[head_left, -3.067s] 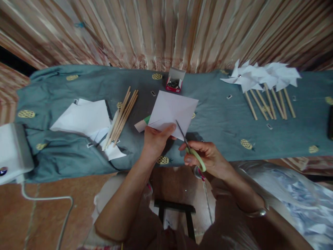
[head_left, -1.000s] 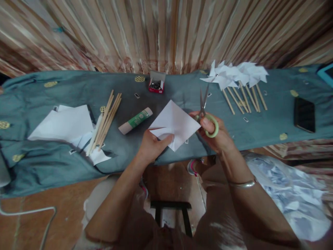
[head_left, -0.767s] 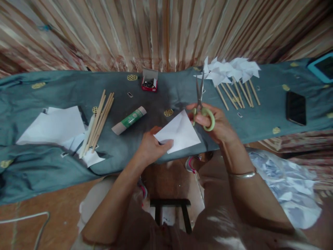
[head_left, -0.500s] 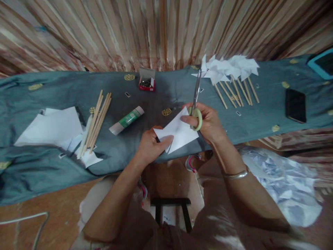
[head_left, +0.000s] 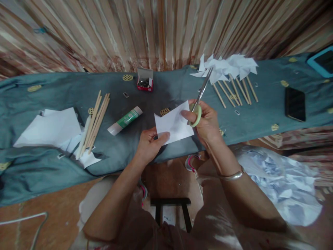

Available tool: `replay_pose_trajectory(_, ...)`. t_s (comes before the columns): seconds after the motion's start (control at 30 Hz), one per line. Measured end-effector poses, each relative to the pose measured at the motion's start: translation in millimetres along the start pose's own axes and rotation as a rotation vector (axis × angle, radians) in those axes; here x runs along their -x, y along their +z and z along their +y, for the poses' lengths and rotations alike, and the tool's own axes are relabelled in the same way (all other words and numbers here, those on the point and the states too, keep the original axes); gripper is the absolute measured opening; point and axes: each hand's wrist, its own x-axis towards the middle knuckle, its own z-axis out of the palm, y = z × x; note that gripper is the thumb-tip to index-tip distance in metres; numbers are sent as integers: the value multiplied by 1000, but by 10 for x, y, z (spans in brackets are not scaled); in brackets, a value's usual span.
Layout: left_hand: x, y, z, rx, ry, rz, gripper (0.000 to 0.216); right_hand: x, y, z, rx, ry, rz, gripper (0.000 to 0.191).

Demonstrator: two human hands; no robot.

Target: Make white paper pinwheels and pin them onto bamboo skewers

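Note:
A white sheet of paper (head_left: 174,123) is stretched between my two hands over the front edge of the cloth. My left hand (head_left: 151,144) pinches its lower left corner, thumb on top. On the right side, the thumb of my right hand (head_left: 205,121) presses the paper while the same hand keeps hold of scissors (head_left: 199,102) with pale green handles. The scissor blades look closed and point up and away. Just beyond their tips lie white paper pinwheels (head_left: 229,67) on wooden sticks.
Left on the teal cloth (head_left: 145,100) are a glue stick (head_left: 125,120), wooden sticks (head_left: 97,121) and white paper sheets (head_left: 52,126). A small red box (head_left: 145,83) of metal pins stands at the back. A phone (head_left: 295,104) lies right, above a plastic bag (head_left: 283,187) of paper scraps.
The paper, folded over or overlapping before, now lies opened flatter between my hands. The scissors have tilted further right, and my right hand has shifted slightly left.

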Motion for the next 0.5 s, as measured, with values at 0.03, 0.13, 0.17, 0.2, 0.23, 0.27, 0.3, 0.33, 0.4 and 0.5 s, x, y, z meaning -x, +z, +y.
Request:
replay_pose_trajectory(0.03,-4,-6,-7,-12,1,7,21,-7,-5,3,-1,-2,11,40)
replay_pose_trajectory(0.13,-10,-31,0,-71,14,24,21,-53,-58,32,-17,-12,44,39)
replay_pose_trajectory(0.17,-9,-39,11,-92,26,23,22,-71,-83,42,-33,-19,54,38)
replay_pose_trajectory(0.2,-8,-45,27,-110,40,20,24,-89,-107,50,-54,-29,62,36)
replay_pose_trajectory(0.23,-7,-50,46,-125,54,19,25,-104,-129,55,-77,-40,64,34)
replay_pose_trajectory(0.27,-6,-54,67,-134,65,17,26,-117,-146,56,-100,-50,64,32)
replay_pose_trajectory(0.3,-5,-57,87,-137,75,13,26,-128,-159,54,-121,-59,66,31)
replay_pose_trajectory(0.33,-6,-61,107,-133,83,12,26,-137,-169,50,-138,-63,71,30)
replay_pose_trajectory(0.4,-11,-71,140,-117,92,11,25,-154,-183,40,-156,-60,94,30)
replay_pose_trajectory(0.5,-23,-95,153,-93,93,31,22,-189,-210,39,-197,-66,150,33)
